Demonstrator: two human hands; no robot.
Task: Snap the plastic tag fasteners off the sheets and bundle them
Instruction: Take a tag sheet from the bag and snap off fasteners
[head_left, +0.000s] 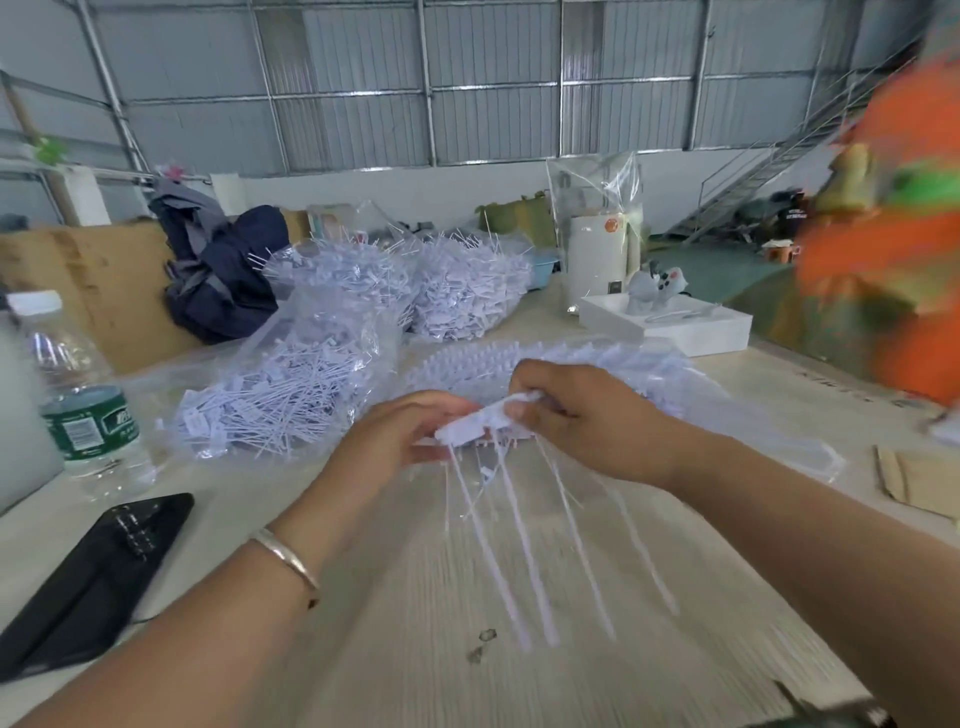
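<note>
1. Both forearms reach in from the bottom edge over the pale wooden table (415, 649); a thin metal bangle (284, 558) circles the left wrist.
2. Left hand (400, 441) grips the left end of a white strip of tag fasteners (480, 418), fingers curled round it from below and thumb along the side.
3. Right hand (576, 415) pinches the right end of the same strip, thumb and forefinger clamped on it, the other fingers curled beneath.
4. Long thin tails (524, 545) of the fasteners hang from the strip toward the camera, fanned apart and blurred.
5. Just behind the hands, a clear bag holds sheets of fasteners (597, 358), their ends standing in a curved row.
6. Left of the hands, an open clear bag of loose fasteners (270, 405) spills across the table; two fuller heaps in bags (415, 286) sit farther back.
7. At the left edge stands a clear water bottle (83, 405) with a green label, and nearer the camera lies a black phone (88, 582), face up.
8. Toward the far right sit a white box (670, 325) with a small grey figurine (654, 286) on it, and a white cylindrical container (597, 260) wrapped in clear plastic.
9. Dark clothing (223, 270) is bundled at the table's far left side.
10. Another person in orange (893, 234), heavily blurred, fills the right edge.
</note>
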